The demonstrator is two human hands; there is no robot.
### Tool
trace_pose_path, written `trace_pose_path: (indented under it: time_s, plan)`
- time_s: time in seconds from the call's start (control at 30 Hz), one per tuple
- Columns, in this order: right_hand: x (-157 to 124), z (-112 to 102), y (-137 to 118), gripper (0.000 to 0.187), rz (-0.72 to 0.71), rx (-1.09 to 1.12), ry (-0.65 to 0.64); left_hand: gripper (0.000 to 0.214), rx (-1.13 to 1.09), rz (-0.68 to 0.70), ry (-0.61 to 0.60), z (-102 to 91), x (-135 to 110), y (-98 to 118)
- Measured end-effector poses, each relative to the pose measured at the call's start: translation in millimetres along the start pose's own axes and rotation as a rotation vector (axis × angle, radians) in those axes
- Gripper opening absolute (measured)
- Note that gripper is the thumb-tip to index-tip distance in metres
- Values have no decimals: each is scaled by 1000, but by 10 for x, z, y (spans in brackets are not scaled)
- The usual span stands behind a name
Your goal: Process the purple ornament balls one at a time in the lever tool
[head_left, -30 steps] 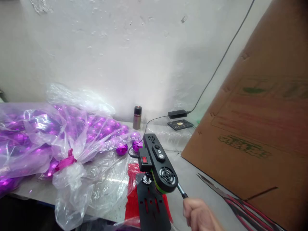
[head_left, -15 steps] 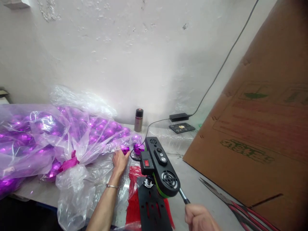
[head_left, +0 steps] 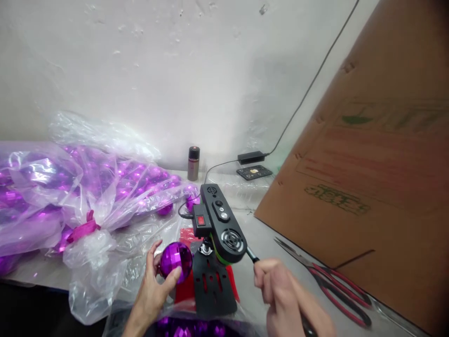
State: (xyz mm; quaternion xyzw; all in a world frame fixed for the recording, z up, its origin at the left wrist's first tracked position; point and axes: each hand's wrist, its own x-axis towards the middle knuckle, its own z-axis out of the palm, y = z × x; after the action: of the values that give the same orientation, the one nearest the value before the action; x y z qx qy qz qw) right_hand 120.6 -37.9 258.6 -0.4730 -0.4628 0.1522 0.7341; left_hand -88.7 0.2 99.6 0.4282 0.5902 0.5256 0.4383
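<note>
My left hand (head_left: 154, 286) holds a shiny purple faceted ball (head_left: 176, 260) just left of a black device (head_left: 220, 223) with a red switch, mounted on a black slotted stand (head_left: 213, 286). My right hand (head_left: 280, 292) is closed round a thin black-handled tool (head_left: 253, 257) whose tip meets the device's lower right end. More purple balls (head_left: 164, 209) lie loose on the table behind the device.
Clear plastic bags full of purple balls (head_left: 70, 187) tied with a pink ribbon (head_left: 84, 228) fill the left. A large cardboard sheet (head_left: 368, 154) leans on the right, with red-handled scissors (head_left: 329, 285) below it. A small canister (head_left: 192, 163), power adapter (head_left: 250, 157) and remote (head_left: 254, 172) stand at the back.
My left hand came in, took a purple ball from beside the bags and brought it back next to the device. My right hand moved up closer to the device.
</note>
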Motion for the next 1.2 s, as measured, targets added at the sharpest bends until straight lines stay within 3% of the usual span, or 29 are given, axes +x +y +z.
trace_pose_path:
  time_s: [0.07, 0.17, 0.4, 0.63, 0.8, 0.93, 1.2]
  plan:
    - [66, -23, 12, 57, -70, -6, -80, 85, 45, 7, -38, 73, -181, -100]
    - [100, -40, 21, 57, -73, -15, -66, 73, 123, 47, -68, 212, -293, -194]
    - [145, -128, 95, 46, -230, -22, -203, 75, 337, 170, -287, 323, -186, -154]
    - [111, -130, 60, 44, -230, -20, -199, 70, 424, 421, -196, 584, -165, -177]
    - [24, -23, -54, 47, -90, -63, -64, 72, 460, 427, -184, 605, -131, -205]
    - [11, 13, -93, 49, -70, -37, -66, 73, 479, 458, -171, 589, -130, -252]
    - [6, 25, -98, 50, -38, -9, -48, 83, 610, 599, -82, 749, -151, -401]
